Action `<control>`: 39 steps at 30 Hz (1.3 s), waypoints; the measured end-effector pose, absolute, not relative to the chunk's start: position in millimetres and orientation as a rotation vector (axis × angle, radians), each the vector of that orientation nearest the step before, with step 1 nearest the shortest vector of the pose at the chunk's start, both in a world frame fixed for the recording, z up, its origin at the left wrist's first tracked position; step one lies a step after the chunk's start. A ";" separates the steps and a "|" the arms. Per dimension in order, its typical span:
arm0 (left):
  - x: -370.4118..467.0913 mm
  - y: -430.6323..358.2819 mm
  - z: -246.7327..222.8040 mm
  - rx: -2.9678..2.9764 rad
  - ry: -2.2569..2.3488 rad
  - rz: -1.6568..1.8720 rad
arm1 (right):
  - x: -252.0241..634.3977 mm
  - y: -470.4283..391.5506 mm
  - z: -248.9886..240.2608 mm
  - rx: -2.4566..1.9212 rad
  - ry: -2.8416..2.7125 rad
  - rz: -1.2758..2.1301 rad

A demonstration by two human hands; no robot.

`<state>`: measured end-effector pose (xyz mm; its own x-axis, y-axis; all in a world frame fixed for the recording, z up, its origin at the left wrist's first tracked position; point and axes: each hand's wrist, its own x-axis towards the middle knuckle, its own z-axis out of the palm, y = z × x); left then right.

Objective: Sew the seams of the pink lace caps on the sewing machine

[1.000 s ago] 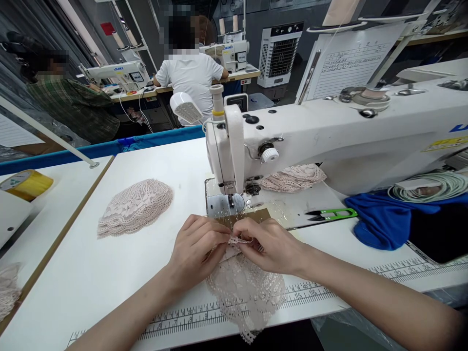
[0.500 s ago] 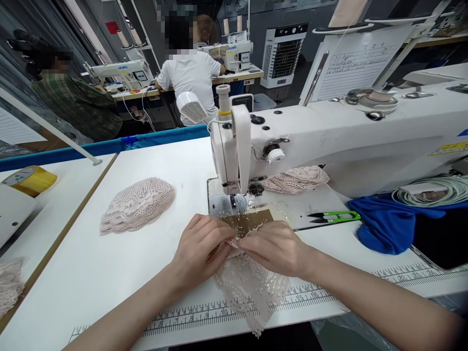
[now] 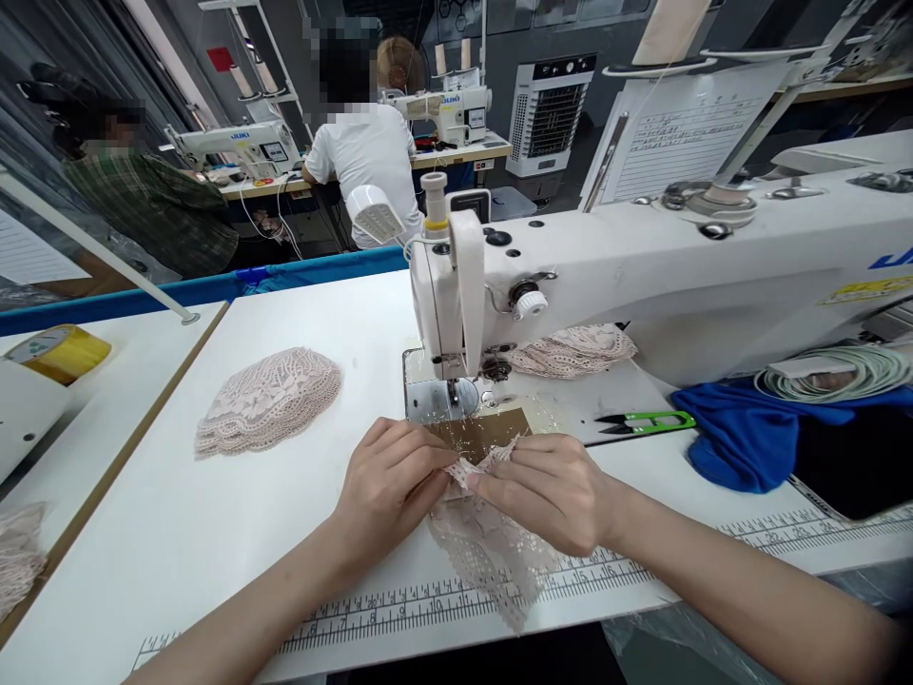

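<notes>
A piece of pale pink lace (image 3: 492, 561) hangs between my hands, its lower end lying over the printed ruler on the table. My left hand (image 3: 396, 480) pinches the upper edge of the lace from the left. From the right, my right hand (image 3: 549, 490) grips the same edge, fingers closed, a short gathered stretch showing between the two. Just beyond them is the sewing machine's (image 3: 446, 295) needle area, with a brown plate (image 3: 492, 433) in front of it. The lace is apart from the presser foot.
Stacked lace pieces (image 3: 271, 404) lie on the left; more lace (image 3: 574, 350) sits behind the needle. Green thread snips (image 3: 649, 422), a blue cloth (image 3: 742, 438) and a dark phone (image 3: 852, 466) are on the right. Two people work at machines beyond the blue edge (image 3: 320, 271).
My right hand has shifted slightly right, and more of the lace edge shows between my hands. The hanging end of the lace has moved slightly up and right.
</notes>
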<state>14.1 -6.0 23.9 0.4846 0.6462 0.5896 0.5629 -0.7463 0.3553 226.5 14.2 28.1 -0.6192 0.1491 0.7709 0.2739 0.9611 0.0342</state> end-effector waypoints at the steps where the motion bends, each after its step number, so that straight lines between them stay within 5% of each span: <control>1: 14.8 -8.3 28.0 2.550 1.067 1.017 | 228.5 11.1 34.4 -0.370 -2.291 -0.054; 8: 24.6 -20.4 49.7 2.042 0.992 0.481 | 237.0 4.5 83.2 -1.036 -2.423 1.364; 15: 24.4 0.3 7.8 2.471 1.505 0.741 | 211.8 41.9 33.5 -1.244 -2.517 0.555; 21: 26.3 -8.0 4.4 2.907 1.371 0.897 | 209.2 50.9 16.4 -1.272 -2.550 0.357; 28: 25.4 -8.4 0.1 2.921 1.366 0.829 | 215.9 37.7 8.4 -0.915 -2.616 -0.312; 39: 30.2 -4.4 6.3 2.918 1.441 0.733 | 220.6 41.3 3.5 -1.132 -2.640 -0.362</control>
